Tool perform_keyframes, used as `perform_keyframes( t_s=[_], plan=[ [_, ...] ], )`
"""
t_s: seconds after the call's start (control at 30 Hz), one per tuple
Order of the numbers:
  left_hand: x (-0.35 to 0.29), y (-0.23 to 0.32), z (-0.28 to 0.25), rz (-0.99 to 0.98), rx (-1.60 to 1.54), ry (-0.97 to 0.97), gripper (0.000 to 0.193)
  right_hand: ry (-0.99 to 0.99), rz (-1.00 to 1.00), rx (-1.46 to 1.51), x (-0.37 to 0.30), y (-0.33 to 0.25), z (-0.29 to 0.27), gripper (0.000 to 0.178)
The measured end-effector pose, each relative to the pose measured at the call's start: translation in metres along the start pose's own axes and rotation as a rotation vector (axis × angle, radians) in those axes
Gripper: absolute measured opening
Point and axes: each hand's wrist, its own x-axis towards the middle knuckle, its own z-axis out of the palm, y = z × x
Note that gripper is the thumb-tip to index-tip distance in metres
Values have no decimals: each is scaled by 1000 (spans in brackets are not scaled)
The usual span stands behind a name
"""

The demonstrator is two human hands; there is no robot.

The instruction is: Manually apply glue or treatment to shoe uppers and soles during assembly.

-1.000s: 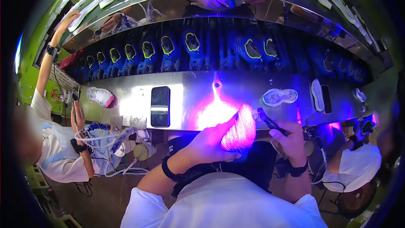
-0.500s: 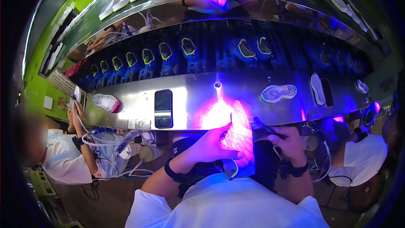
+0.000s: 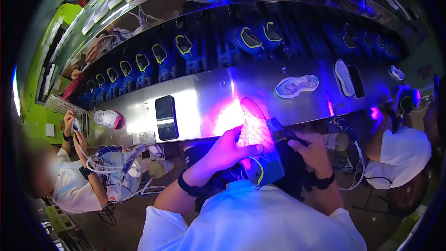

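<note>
My left hand (image 3: 227,151) is closed around a blue shoe (image 3: 273,166) with a yellow-green collar edge. The shoe's underside is turned up and glows pink under a violet light, its toe pointing toward the bench. My right hand (image 3: 311,151) grips the dark handle of a brush (image 3: 281,130). The brush head is at the right side of the underside; whether it touches cannot be made out. On the bench beyond the shoe, a white shoe sole (image 3: 297,86) lies to the right.
Upon the metal bench (image 3: 195,111) are a phone (image 3: 166,117), a white-and-pink sole (image 3: 107,119), another sole (image 3: 344,78) and a second phone (image 3: 356,82). Several blue shoes (image 3: 184,46) line the trough behind. People sit at left (image 3: 79,176) and right (image 3: 402,155), with pots (image 3: 160,168) and hoses nearby.
The shoe has tilted, its toe swinging left and its heel right, showing more blue side. Both hands still hold their things. The whole view has turned and shifted slightly.
</note>
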Motion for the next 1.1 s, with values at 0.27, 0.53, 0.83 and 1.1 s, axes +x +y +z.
perform_keyframes(
  t_s=[0.27,0.53,0.83,1.1],
  plan=[
    [-7,-15,-21,50,178,175,111,-183,93,42,-29,6,-6,26],
    [-50,-32,-49,134,-169,220,78,-169,13,-141,-60,-4,42,29],
    [-98,-18,-74,-61,-580,152,60,-118,-183,-338,-52,-89,66,30],
    [-95,-34,-64,-265,-1000,-90,41,-102,-312,-408,-32,-113,53,34]
  ],
)
